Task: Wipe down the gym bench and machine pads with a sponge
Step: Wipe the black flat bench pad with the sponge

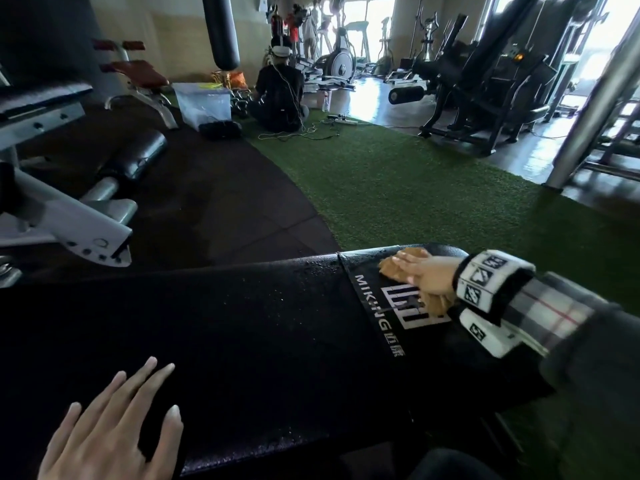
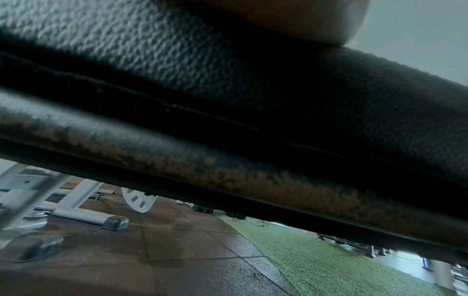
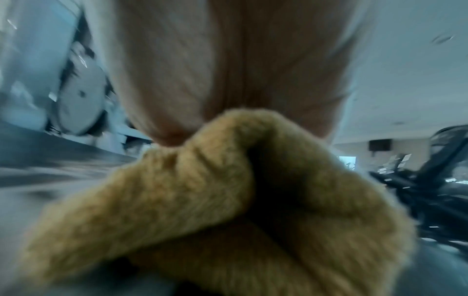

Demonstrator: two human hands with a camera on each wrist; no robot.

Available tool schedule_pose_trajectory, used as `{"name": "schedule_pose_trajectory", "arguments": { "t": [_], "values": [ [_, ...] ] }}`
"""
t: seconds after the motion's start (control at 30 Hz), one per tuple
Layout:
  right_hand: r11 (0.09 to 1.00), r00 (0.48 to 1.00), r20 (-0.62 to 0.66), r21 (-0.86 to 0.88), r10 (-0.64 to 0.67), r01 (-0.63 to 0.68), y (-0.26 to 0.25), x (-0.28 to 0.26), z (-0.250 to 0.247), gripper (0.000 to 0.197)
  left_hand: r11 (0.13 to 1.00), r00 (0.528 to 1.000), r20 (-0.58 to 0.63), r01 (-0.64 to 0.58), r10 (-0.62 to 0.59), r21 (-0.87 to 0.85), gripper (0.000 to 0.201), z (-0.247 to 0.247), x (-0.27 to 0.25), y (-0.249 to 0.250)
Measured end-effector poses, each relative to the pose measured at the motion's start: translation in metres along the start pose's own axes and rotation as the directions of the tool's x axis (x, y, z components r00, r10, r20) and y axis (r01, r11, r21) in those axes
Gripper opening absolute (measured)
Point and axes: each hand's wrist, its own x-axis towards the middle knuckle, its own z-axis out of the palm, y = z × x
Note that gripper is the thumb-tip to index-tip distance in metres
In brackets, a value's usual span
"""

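Observation:
A long black padded bench [image 1: 249, 334] with a white logo runs across the head view, its surface beaded with water drops. My right hand [image 1: 420, 271] lies flat with straight fingers on a tan fuzzy cloth [image 1: 393, 270] at the bench's far right end, pressing it onto the pad. The right wrist view shows the bunched cloth [image 3: 202, 200] under my palm [image 3: 228, 70], blurred. My left hand [image 1: 117, 417] rests flat on the near left of the bench, fingers spread. In the left wrist view only the bench's edge [image 2: 228, 120] shows close up.
Another grey-framed bench [image 1: 52, 174] stands to the left on dark rubber tiles. Green turf [image 1: 398, 188] lies beyond my bench. A person [image 1: 278, 95] sits on the floor by a clear plastic box [image 1: 202, 102]. Black machines [image 1: 485, 84] stand at the right.

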Motion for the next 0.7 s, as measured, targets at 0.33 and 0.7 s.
{"name": "schedule_pose_trajectory", "arguments": {
  "t": [0.33, 0.7],
  "values": [
    [0.987, 0.987, -0.111, -0.117, -0.120, 0.107, -0.061, 0.064, -0.035, 0.049, 0.999, 1.000, -0.003, -0.027, 0.027, 0.038, 0.057, -0.004, 0.003, 0.000],
    [0.996, 0.998, -0.035, -0.075, 0.050, -0.053, -0.018, 0.041, -0.030, 0.052, 0.999, 1.000, 0.025, -0.003, 0.001, 0.046, 0.058, -0.006, 0.004, 0.003]
  ]
}}
